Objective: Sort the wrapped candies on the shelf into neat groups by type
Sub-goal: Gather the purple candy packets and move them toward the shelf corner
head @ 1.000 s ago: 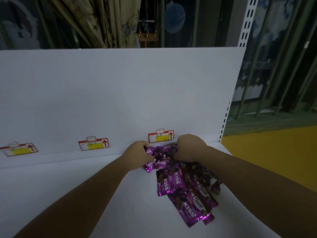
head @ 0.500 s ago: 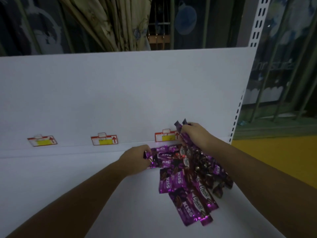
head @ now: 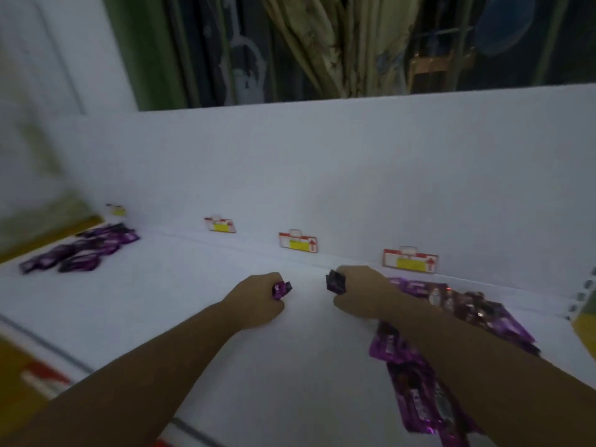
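On the white shelf point(head: 193, 301) lies a mixed pile of purple wrapped candies point(head: 451, 333) at the right, partly hidden by my right forearm. A second group of purple candies point(head: 84, 253) lies at the far left. My left hand point(head: 258, 298) grips a small purple candy point(head: 281, 289) above the middle of the shelf. My right hand point(head: 361, 295) holds dark purple candies point(head: 335, 281) just left of the pile. Both hands are curled, about a hand's width apart.
Red and yellow price tags point(head: 298, 241) line the foot of the white back panel point(head: 322, 172). A perforated upright point(head: 583, 295) stands at the right end. Curtains point(head: 332, 43) hang behind the panel. The picture is blurred.
My view swung left, bringing the left candy group into sight. Both hands left the pile and moved left, each now carrying candy; the right hand came down from the back panel.
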